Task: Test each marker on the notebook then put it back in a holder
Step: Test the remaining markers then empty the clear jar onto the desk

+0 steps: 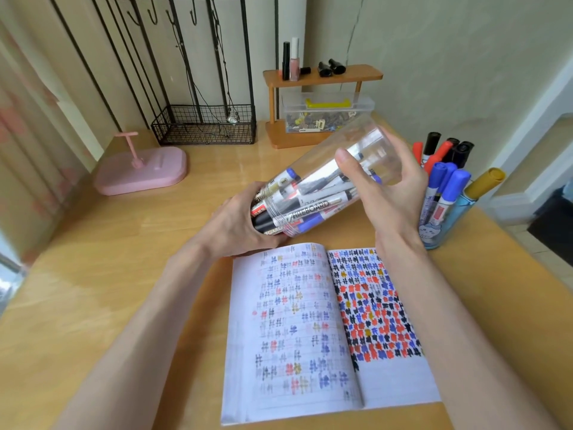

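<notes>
A clear plastic cup full of several markers is tipped on its side above the desk, mouth toward the left. My right hand grips the cup near its base. My left hand is cupped at the mouth, its fingers curled round the marker ends that stick out. Below lies the open notebook, both pages covered with coloured test marks. A blue holder at the right holds more markers, standing upright.
A pink base with a small stand sits at the left. A black wire basket and a wooden shelf with a clear box stand along the back wall. The desk's right edge runs just past the blue holder.
</notes>
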Demonstrator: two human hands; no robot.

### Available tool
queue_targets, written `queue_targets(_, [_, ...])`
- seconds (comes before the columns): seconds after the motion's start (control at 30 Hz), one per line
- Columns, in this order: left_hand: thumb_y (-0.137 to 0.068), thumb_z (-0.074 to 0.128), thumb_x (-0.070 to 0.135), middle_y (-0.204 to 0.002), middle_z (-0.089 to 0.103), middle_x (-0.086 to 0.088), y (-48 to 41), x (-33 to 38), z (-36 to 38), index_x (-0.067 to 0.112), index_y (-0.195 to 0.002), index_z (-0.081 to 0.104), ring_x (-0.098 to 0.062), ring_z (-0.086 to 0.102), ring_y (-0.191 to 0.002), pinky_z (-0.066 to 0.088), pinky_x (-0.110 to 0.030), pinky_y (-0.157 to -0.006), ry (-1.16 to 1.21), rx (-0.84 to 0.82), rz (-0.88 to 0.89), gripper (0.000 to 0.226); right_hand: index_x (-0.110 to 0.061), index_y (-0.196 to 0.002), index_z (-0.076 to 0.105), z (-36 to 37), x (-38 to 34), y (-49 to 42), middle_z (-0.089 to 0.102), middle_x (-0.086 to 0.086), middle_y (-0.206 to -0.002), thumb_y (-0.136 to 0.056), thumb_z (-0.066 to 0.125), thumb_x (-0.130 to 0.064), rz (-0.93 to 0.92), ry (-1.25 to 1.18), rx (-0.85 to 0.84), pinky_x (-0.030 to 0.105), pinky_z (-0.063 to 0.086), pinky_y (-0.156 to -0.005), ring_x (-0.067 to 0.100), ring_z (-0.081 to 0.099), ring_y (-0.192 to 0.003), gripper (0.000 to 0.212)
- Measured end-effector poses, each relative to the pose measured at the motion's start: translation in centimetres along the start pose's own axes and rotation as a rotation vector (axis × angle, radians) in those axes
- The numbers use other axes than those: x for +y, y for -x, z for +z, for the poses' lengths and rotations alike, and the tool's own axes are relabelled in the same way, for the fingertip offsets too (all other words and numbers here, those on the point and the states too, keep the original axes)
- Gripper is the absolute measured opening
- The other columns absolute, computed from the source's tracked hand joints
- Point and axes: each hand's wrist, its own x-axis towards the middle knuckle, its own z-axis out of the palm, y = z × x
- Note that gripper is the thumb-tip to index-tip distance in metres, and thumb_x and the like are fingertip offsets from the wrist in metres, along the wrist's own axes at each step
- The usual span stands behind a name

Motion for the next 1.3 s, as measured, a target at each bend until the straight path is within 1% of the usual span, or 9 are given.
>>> queue_targets(0.2, [-0.057, 0.088, 0.058, -0.087, 0.073, 0.013, 0.2, -0.1, -1.4, 0.03, -0.102, 0.061, -0.01, 0.07, -0.081, 0.058, -0.045, -0.078, -0.039, -0.048, -0.058, 0.059, -0.027, -0.132, 0.069, 0.0, 0.2, -0.3, 0.07, -0.013, -0.131, -0.077, 0.092, -0.044, -0.004, -0.013, 0.041, 0.038, 0.051, -0.11, 0.002, 0.06, -0.127, 0.061])
queue_targets(0.37, [-0.07, 0.094, 0.039, -0.075, 0.074, 0.01, 0.6, -0.3, -3.1, 0.025, -0.089, 0.064, -0.016, 0.067, -0.07, 0.057, -0.042, -0.07, -0.037, -0.082, -0.089, 0.038, -0.027, -0.132, 0.068, 0.2, -0.1, -0.2, 0.069, -0.014, -0.132, -0.078, 0.09, -0.047, -0.017, 0.008, 0.023, 0.037, 0.049, -0.111, 0.001, 0.058, -0.128, 0.061])
queue_targets(0.57, [-0.072, 0.094, 0.041, -0.085, 0.075, 0.01, 0.6, -0.1, -3.9, 0.026, -0.095, 0.067, -0.014, 0.068, -0.077, 0.055, -0.035, -0.07, -0.061, -0.177, -0.119, 0.039, -0.033, -0.128, 0.066, -0.3, -1.3, -0.4, 0.066, -0.006, -0.133, -0.08, 0.088, -0.047, -0.112, 0.122, 0.011, 0.021, 0.048, -0.104, -0.001, 0.058, -0.125, 0.055])
queue_targets(0.7, [-0.075, 0.093, 0.033, -0.075, 0.072, 0.012, 1.0, 0.3, -4.6, 0.023, -0.09, 0.066, -0.003, 0.058, -0.059, 0.046, -0.019, -0.055, -0.071, -0.189, -0.138, 0.033, -0.038, -0.124, 0.063, -0.6, -1.7, -0.8, 0.065, -0.004, -0.132, -0.08, 0.087, -0.051, -0.169, 0.169, 0.023, 0.015, 0.047, -0.099, 0.001, 0.059, -0.124, 0.052])
queue_targets(0.9, [-0.08, 0.09, 0.027, -0.068, 0.069, 0.026, 1.9, -0.8, -7.2, 0.029, -0.088, 0.064, 0.006, 0.06, -0.058, 0.042, -0.01, -0.055, -0.15, -0.269, -0.189, 0.028, -0.034, -0.124, 0.066, -0.3, -0.1, -0.5, 0.067, -0.01, -0.128, -0.078, 0.089, -0.048, -0.124, 0.186, -0.009, 0.013, 0.045, -0.098, -0.003, 0.057, -0.122, 0.053])
queue_targets(1.0, [-0.081, 0.089, 0.029, -0.066, 0.067, 0.024, 2.0, -1.1, -7.4, 0.028, -0.086, 0.061, 0.004, 0.057, -0.056, 0.043, -0.012, -0.054, -0.16, -0.259, -0.168, 0.029, -0.031, -0.124, 0.068, 0.4, 1.2, -0.2, 0.069, -0.013, -0.125, -0.078, 0.089, -0.049, -0.045, 0.137, 0.023, 0.023, 0.048, -0.105, -0.001, 0.059, -0.122, 0.054])
queue_targets(1.13, [-0.074, 0.094, 0.028, -0.082, 0.071, 0.023, 2.2, -1.1, -7.5, 0.031, -0.099, 0.061, -0.001, 0.061, -0.069, 0.046, -0.013, -0.061, -0.164, -0.305, -0.174, 0.042, -0.03, -0.125, 0.068, 1.7, 2.2, 0.7, 0.069, -0.013, -0.126, -0.077, 0.088, -0.054, 0.02, 0.092, 0.058, 0.023, 0.05, -0.103, 0.001, 0.06, -0.123, 0.057])
queue_targets(1.2, [-0.066, 0.098, 0.038, -0.089, 0.07, 0.028, 2.3, -0.8, -7.7, 0.041, -0.118, 0.056, 0.008, 0.064, -0.076, 0.046, -0.011, -0.064, -0.146, -0.355, -0.204, 0.067, -0.031, -0.127, 0.068, 2.3, 2.1, 1.2, 0.068, -0.012, -0.127, -0.078, 0.088, -0.054, 0.023, 0.07, 0.058, 0.016, 0.049, -0.097, 0.001, 0.059, -0.123, 0.057])
queue_targets(1.3, [-0.059, 0.096, 0.054, -0.128, 0.06, 0.031, 2.1, -0.4, -7.3, 0.055, -0.152, 0.029, 0.013, 0.06, -0.107, 0.043, -0.009, -0.091, -0.118, -0.387, -0.211, 0.115, -0.027, -0.127, 0.068, 2.5, 1.1, 1.5, 0.067, -0.007, -0.126, -0.08, 0.088, -0.048, -0.052, 0.093, 0.066, 0.008, 0.044, -0.093, -0.001, 0.059, -0.121, 0.055])
